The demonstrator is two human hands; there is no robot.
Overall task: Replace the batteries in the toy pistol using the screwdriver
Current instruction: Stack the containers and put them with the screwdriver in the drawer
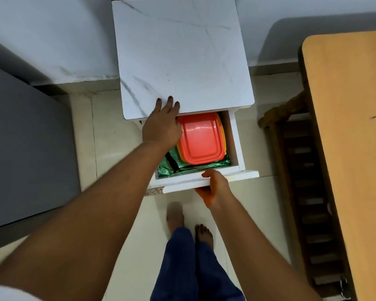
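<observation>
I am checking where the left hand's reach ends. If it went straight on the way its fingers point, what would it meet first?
Only the marble-patterned cabinet top, which the left hand already touches; beyond it, probably the wall.

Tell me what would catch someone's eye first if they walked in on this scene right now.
The bright orange-red lidded container in the open drawer of the white marble-topped cabinet stands out, with green foil packaging under it. The left hand rests flat on the cabinet top's front edge, while the right hand grips the drawer's front panel.

Glossy plastic lid (201, 137); smooth marble-look cabinet top (182, 53); matt wooden table (352, 127).
</observation>
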